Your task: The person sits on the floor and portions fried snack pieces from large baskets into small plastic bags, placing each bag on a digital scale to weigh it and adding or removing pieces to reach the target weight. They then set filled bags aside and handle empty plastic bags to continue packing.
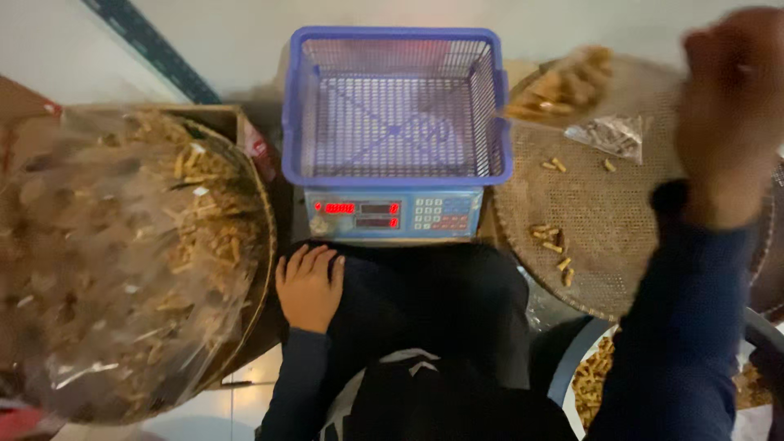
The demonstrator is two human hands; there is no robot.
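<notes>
My left hand [309,283] rests flat on my dark-clothed lap, fingers together and relaxed, holding nothing. My right hand [729,110] is raised at the upper right, blurred, fingers curled; whether it holds anything I cannot tell. Straight ahead a blue plastic mesh basket [394,174] sits empty on a digital scale [394,214] with red digits. To its right a round woven tray [621,220] carries a few golden snack sticks [552,243], a heap of sticks [563,86] at its far edge and a small clear bag [611,133].
At left a large clear plastic bag [114,261] full of snack sticks sits in a round woven basket. A white bowl [590,377] with more sticks is at the lower right by my sleeve. Pale floor lies behind the scale.
</notes>
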